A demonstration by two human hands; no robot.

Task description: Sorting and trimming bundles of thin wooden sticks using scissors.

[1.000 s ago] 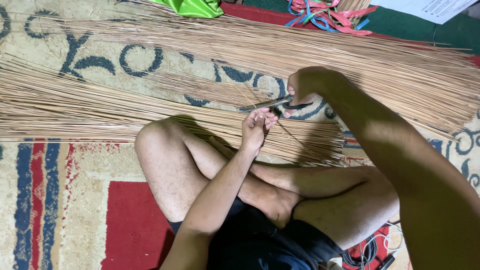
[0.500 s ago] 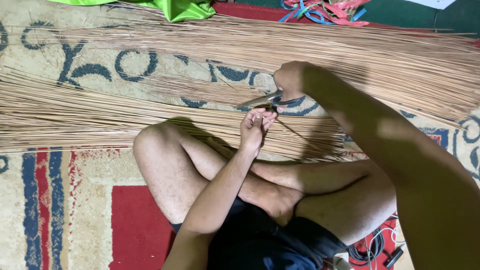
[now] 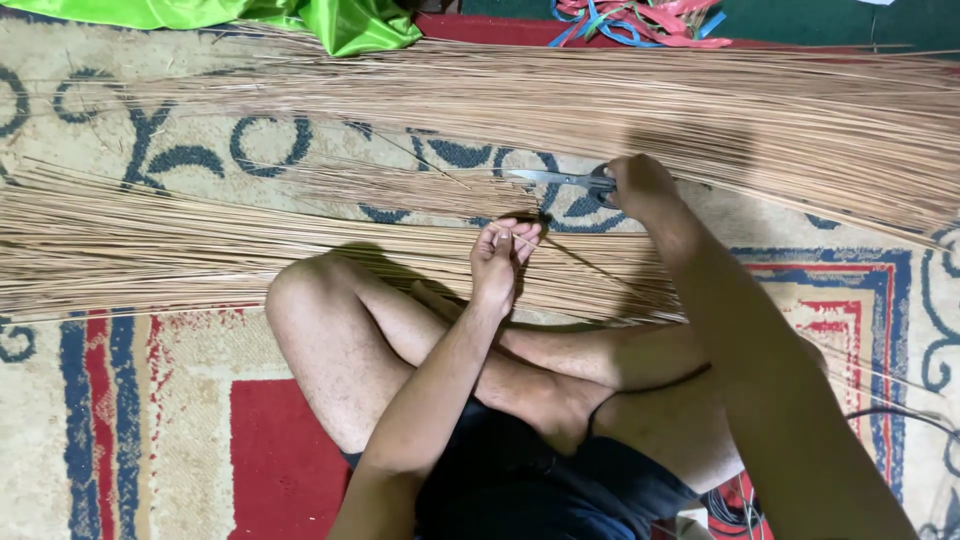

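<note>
My left hand [image 3: 502, 255] pinches a thin tan stick [image 3: 590, 267] between its fingertips, just above my bent knee. My right hand [image 3: 640, 187] rests on the carpet with the black-handled scissors [image 3: 560, 180] in its grip, blades pointing left, a little up and to the right of my left hand. A long bundle of tan sticks [image 3: 200, 245] lies across the carpet under my left hand, and a second, wider bundle [image 3: 600, 100] lies beyond it.
I sit cross-legged on a patterned carpet [image 3: 130, 420] in red, blue and beige. Green cloth [image 3: 340, 20] lies at the top edge. Red and blue ribbons [image 3: 630, 20] sit at the top middle. Cables [image 3: 740, 500] lie by my right thigh.
My right hand has carried the scissors away from my left hand, up and to the right, down to the carpet. My left hand keeps its pinch on the stick.
</note>
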